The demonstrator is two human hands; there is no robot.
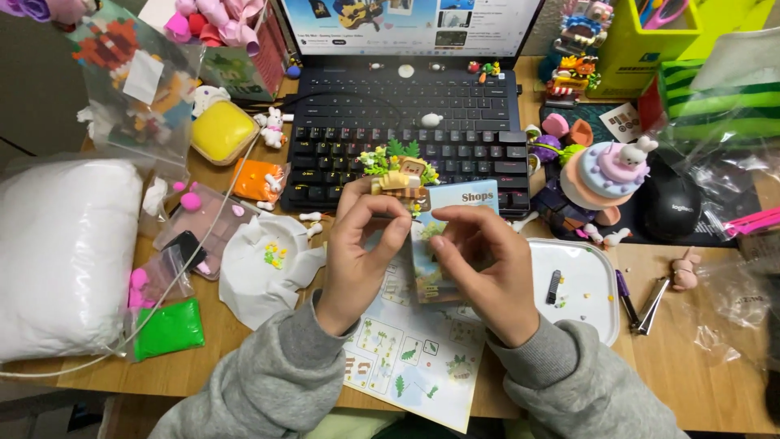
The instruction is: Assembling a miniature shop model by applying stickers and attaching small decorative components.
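My left hand [361,248] pinches a small toy brick model [398,172] with a tan block, green leaves and tiny flowers, held up in front of a black keyboard [479,158]. My right hand [487,260] hovers beside it over a blue box [463,203], fingers curled with thumb and forefinger close together. I cannot tell whether a small piece sits between them. Under both hands lies a folded instruction sheet [414,358] with plant drawings.
A white tray [585,284] with small parts lies right of my hands. A laptop [406,81] stands behind the keyboard. Clay packs [166,329], a white wrapper [260,272], a white cushion [65,252], a cake figure [605,175], a black mouse [670,203] and tweezers [650,305] crowd the wooden desk [699,366].
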